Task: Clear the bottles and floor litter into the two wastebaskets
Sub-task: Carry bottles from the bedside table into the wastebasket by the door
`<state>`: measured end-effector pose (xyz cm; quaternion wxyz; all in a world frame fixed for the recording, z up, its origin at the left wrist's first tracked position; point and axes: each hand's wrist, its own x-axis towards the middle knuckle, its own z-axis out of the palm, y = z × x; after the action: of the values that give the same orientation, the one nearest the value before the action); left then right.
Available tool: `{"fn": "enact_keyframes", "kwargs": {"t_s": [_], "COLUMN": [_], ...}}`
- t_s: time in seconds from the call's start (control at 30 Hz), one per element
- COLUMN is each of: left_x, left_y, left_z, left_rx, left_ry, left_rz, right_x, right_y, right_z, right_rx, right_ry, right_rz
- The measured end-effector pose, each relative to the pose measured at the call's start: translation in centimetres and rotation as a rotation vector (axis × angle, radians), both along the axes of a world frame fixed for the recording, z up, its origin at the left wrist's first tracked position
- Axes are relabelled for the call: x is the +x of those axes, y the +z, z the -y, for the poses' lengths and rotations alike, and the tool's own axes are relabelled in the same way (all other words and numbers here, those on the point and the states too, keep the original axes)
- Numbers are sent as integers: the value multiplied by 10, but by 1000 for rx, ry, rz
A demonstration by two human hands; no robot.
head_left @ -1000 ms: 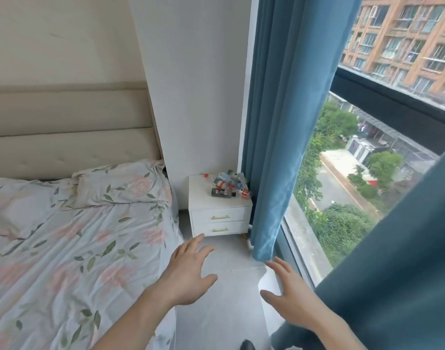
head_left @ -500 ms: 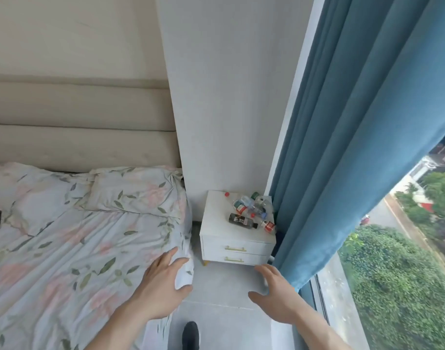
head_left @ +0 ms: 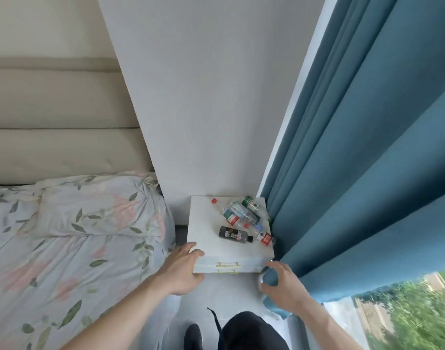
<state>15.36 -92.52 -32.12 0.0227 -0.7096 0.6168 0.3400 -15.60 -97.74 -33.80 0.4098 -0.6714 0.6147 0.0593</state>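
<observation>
Head view, near to far. A dark trouser leg point(head_left: 251, 332) and a shoe point(head_left: 193, 335) stand on the pale floor point(head_left: 231, 291) at the bottom edge. Left hand point(head_left: 182, 269): fingers spread and relaxed, reaching over the front left corner of the nightstand point(head_left: 206, 238), its grip holding nothing. Right hand point(head_left: 282, 289): fingers loosely curved at the nightstand's front right corner, beside the hem of the blue curtain point(head_left: 355, 173); whether its grip touches the curtain cannot be told. Two drawer handles point(head_left: 227, 265) show on the nightstand's front. Empty plastic bottles point(head_left: 244, 219) lie heaped toward the back right of its top, against the curtain; a black-labelled bottle point(head_left: 234, 234) lies nearest. A floral bed point(head_left: 52, 261) with pillow point(head_left: 100, 205) lies left, below a padded headboard point(head_left: 59, 122).
</observation>
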Motion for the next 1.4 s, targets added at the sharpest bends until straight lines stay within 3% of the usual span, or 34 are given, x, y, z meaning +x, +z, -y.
{"fn": "enact_keyframes", "kwargs": {"t_s": [0.37,0.73,1.13,1.4], "left_x": [-26,-56,-93,-95], "left_y": [-72,-189,-342,-375], "left_z": [160,247,299,299], "left_rx": [148,229,174,199], "left_ry": [13,0,-314,-496], "left_rz": [-38,-8,20,116], "right_x": [14,26,40,49], "right_y": [-51,-162,-311,-342], "right_z": [154,275,314,307], "right_rx": [124,127,40,-76], "right_ry": [-94,-102,-150,-192], "right_rz": [58,-115,-167,-167]}}
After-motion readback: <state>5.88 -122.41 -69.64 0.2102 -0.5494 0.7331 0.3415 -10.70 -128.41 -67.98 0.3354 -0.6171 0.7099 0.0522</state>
